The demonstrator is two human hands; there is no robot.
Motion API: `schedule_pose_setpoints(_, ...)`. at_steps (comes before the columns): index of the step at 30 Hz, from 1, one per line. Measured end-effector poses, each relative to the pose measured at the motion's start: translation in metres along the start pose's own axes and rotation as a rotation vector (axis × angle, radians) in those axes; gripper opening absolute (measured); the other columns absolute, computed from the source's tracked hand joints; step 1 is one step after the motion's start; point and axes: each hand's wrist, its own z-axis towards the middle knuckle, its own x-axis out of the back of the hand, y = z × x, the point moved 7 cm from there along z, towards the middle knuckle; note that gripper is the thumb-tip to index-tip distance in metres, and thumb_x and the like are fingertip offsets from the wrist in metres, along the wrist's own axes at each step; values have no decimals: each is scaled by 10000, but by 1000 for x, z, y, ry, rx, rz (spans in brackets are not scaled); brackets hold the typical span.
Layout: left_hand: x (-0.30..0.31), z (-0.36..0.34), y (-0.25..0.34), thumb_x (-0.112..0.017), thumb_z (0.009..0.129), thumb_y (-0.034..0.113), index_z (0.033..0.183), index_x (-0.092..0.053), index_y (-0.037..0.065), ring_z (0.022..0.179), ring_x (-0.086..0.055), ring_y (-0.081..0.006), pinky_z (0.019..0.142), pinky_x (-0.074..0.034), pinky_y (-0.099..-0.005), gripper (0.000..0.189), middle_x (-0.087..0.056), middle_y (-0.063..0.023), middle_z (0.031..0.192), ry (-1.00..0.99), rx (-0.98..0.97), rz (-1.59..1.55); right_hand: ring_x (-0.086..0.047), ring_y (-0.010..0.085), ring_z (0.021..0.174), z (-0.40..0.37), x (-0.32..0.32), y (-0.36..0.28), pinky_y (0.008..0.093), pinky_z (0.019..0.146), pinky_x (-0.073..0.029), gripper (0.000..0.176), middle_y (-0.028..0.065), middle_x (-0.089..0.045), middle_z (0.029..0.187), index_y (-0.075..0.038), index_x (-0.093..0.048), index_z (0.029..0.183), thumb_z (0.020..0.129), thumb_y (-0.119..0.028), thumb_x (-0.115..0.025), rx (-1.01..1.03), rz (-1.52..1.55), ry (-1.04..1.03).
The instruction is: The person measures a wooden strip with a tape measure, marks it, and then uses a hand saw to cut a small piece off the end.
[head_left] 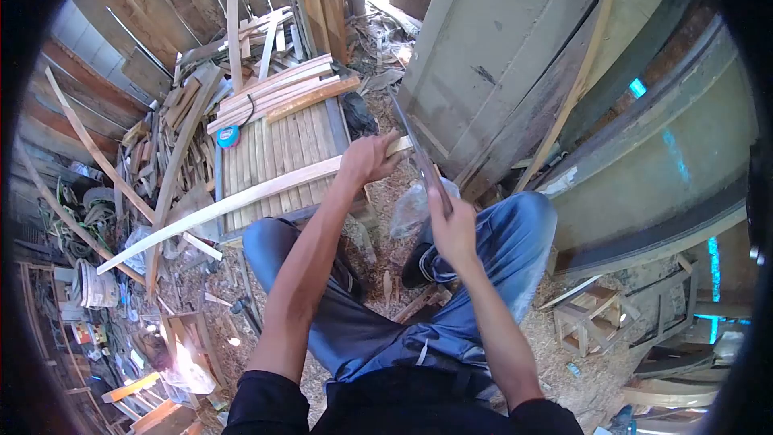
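My left hand point(370, 159) is closed around a long pale wooden strip point(241, 201) near its right end. The strip lies across a low slatted wooden panel point(282, 149) and reaches far to the lower left. My right hand point(452, 221) grips the handle of a saw-like tool point(420, 159), whose dark, narrow blade points up and away. The blade is at the strip's right end, just right of my left hand. Whether its edge is in the wood is too small to tell.
Beyond the strip, cut wooden sticks point(278, 89) and a blue tape measure point(228, 137) lie on the panel. Scrap wood is piled at the left. Large boards point(491, 48) lean at the right. A small wooden frame point(592, 318) stands on the shavings-covered floor, lower right.
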Motion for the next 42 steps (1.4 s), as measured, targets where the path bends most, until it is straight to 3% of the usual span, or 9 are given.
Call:
schedule_pose_setpoints(4,5,2,1,-618,836,402,1114,-567,49,994,-602,-353,823,-490,-443,452,-642,-192,1017,81,-151,-50,-521,280,505,17,-11,-3,404,541,-410,441,184,-532,572,22,-631,839,943,-392,-522,21,-17,-67)
schedule_pose_setpoints(6,7,2,-1,-631,827,368,1060,-573,31,992,-572,-358,835,-472,-438,414,-614,-182,1009,110,-153,-68,-487,207,485,-15,4,5,376,523,-406,392,161,-497,548,20,-647,876,940,-352,-542,-71,-17,-85)
schedule_pose_setpoints(8,10,4,-1,-644,819,335,1006,-579,13,989,-542,-362,846,-453,-433,377,-586,-172,1000,149,-156,-88,-402,80,537,-54,21,1,297,484,-332,493,-5,-426,543,17,-540,697,966,-394,-496,-28,-26,-88)
schedule_pose_setpoints(14,14,2,0,-730,731,259,895,-600,25,966,-551,-329,832,-460,-413,314,-565,-137,939,207,-90,-165,-397,121,519,-22,7,-6,351,494,-339,483,66,-412,527,48,-544,712,963,-362,-503,-62,-56,-92)
schedule_pose_setpoints(19,21,4,-6,-734,729,265,894,-615,29,943,-552,-332,829,-461,-413,311,-572,-140,906,259,-56,-171,-414,150,501,28,-14,1,368,509,-349,480,81,-417,526,51,-558,735,956,-373,-515,112,-57,-34)
schedule_pose_setpoints(27,17,1,-6,-734,720,305,893,-619,37,976,-565,-340,853,-469,-407,339,-594,-140,929,220,-56,-231,-411,54,469,-79,36,24,247,431,-294,488,-37,-450,522,-60,-497,579,977,-341,-510,-208,192,-120)
schedule_pose_setpoints(38,13,3,-11,-761,707,316,959,-657,25,1008,-581,-335,850,-485,-401,399,-602,-152,1033,163,11,-276,-370,61,483,20,-18,27,269,451,-287,473,-33,-421,533,-50,-510,608,982,-340,-496,185,74,40)
schedule_pose_setpoints(39,11,-2,-11,-764,702,307,954,-657,26,1007,-582,-338,850,-487,-401,393,-602,-152,1038,183,-15,-240,-371,63,469,20,-24,53,268,447,-297,483,-28,-416,511,-56,-500,598,987,-341,-487,-68,217,-90)
schedule_pose_setpoints(42,15,-8,-8,-770,690,313,924,-656,24,1009,-581,-335,862,-484,-414,389,-609,-157,1041,194,26,-261,-378,72,441,14,-33,40,267,435,-312,499,-22,-419,494,-62,-483,579,990,-345,-480,42,126,-84)
